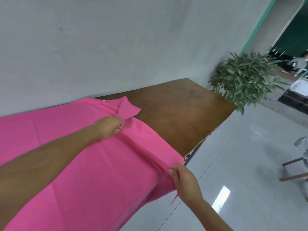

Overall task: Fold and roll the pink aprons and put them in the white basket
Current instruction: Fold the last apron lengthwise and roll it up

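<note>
Pink apron (108, 189) fabric covers the wooden table (183, 114) from 9 o'clock to 6 o'clock, its near edge drooping over the side. Near centre, the left hand (108, 128) pinches one end of a raised fold. At 5 o'clock, the right hand (185, 179) pinches the other end by the table's edge. A leafy plant (245, 80) stands at 2 o'clock, beyond the table's far corner.

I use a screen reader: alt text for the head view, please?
The left hand and right hand each pinch one end of a fold in a pink apron spread on a brown table. A potted plant stands past its far end.
</note>
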### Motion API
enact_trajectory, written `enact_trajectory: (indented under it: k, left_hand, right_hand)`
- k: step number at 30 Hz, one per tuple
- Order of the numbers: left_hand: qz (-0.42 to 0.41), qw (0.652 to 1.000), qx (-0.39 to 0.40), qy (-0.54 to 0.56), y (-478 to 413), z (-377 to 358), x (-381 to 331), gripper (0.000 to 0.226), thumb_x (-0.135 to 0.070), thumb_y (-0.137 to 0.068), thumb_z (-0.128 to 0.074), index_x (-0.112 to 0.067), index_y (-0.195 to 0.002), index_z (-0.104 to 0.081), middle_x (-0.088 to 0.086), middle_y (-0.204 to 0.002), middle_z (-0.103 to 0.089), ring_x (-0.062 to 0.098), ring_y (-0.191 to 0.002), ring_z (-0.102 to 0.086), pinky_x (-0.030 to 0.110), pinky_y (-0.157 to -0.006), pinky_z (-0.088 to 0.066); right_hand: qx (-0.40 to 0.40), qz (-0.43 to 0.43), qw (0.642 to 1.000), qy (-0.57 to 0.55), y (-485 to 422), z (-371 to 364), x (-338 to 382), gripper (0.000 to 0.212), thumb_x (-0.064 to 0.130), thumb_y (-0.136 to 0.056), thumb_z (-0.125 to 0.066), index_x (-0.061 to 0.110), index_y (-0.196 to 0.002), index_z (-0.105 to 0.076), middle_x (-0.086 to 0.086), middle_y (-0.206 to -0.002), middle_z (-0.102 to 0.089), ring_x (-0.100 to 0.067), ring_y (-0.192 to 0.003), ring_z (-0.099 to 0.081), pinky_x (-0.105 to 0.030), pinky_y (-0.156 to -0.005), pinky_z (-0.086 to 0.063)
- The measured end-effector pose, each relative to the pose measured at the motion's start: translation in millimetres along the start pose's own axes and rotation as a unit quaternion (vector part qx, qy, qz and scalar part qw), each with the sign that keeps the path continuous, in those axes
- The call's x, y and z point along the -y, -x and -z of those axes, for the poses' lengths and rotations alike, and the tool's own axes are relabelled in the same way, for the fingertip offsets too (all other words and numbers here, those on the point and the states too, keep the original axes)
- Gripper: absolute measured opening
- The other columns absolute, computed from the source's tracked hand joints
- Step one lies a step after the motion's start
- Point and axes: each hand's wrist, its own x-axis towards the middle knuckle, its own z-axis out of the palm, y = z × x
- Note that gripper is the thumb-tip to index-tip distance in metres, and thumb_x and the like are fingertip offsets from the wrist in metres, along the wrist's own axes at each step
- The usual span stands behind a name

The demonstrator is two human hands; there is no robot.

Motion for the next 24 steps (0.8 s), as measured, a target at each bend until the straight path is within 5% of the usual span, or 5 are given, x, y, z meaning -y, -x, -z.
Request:
enact_trajectory:
  k: [16, 24]
  left_hand:
    - [0.086, 0.993, 0.006, -0.081, 142, 44, -50, 0.013, -0.008, -0.091, -0.062, -0.014, -0.084, -0.053, 0.001, -0.088, -0.052, 0.026, -0.081, -0.053, 0.034, -0.068, -0.042]
    - [0.136, 0.984, -0.006, -0.114, 224, 67, -58, 0.009, -0.001, -0.088, -0.057, -0.007, -0.09, -0.063, 0.01, -0.093, -0.061, 0.029, -0.083, -0.058, 0.041, -0.073, -0.051]
  right_hand:
    - [0.017, 0.087, 0.995, -0.051, 111, -19, 11, 0.024, 0.033, -0.103, -0.052, 0.03, -0.079, -0.049, 0.0, -0.069, -0.057, -0.013, -0.059, -0.058, -0.025, -0.047, -0.049]
    - [0.043, 0.147, 0.984, -0.094, 162, -47, 35, 0.029, 0.038, -0.102, -0.055, 0.028, -0.076, -0.047, 0.008, -0.065, -0.052, -0.009, -0.056, -0.046, -0.024, -0.053, -0.039]
